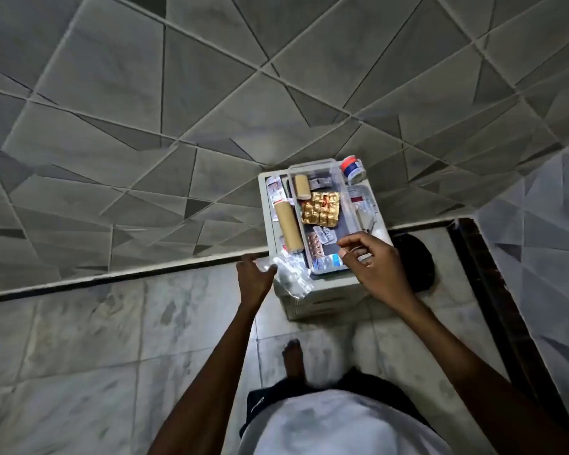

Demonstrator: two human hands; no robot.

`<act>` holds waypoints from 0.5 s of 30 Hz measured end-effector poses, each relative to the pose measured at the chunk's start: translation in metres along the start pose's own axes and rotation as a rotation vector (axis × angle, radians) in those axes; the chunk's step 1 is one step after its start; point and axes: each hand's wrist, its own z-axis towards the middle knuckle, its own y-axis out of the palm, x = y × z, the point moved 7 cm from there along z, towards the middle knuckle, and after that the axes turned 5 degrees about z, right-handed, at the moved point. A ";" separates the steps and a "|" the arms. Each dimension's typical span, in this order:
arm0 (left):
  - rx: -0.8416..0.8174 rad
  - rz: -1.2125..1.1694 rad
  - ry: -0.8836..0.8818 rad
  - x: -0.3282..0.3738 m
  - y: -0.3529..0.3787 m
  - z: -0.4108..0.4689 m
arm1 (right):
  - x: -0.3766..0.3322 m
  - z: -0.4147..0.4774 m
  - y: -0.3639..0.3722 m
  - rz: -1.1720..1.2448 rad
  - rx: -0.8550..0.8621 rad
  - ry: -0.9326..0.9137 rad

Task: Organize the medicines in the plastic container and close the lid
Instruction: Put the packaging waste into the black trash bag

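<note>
Both arms reach down to the container (322, 284) on the floor. Left hand (255, 277) pinches a clear packet (291, 277); right hand (372, 261), loosely curled, hovers over blister strips (321, 244), apparently grasping nothing.

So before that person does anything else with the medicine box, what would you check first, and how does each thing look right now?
1. Clear plastic container open: ok, no lid on it.
2. Lid within reach: cannot tell, none clearly seen.
3. Left hand holding the crinkly clear plastic packet: ok, fingers touch it.
4. Right hand free: cannot tell, fingers pinched over the tray's near edge.
5. Gold foil blister pack inside the container: ok.
6. Everything packed away: not ok, long tan cardboard roll and small red-capped round tub lie outside.
</note>
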 end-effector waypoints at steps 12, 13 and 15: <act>-0.173 -0.215 -0.107 0.036 -0.025 -0.002 | 0.045 0.046 -0.005 -0.109 -0.015 0.174; -0.157 -0.232 -0.058 0.048 -0.034 -0.002 | 0.051 0.050 -0.010 -0.122 -0.001 0.189; -0.121 -0.245 0.062 0.070 -0.050 -0.001 | 0.064 0.057 -0.024 -0.140 0.061 0.233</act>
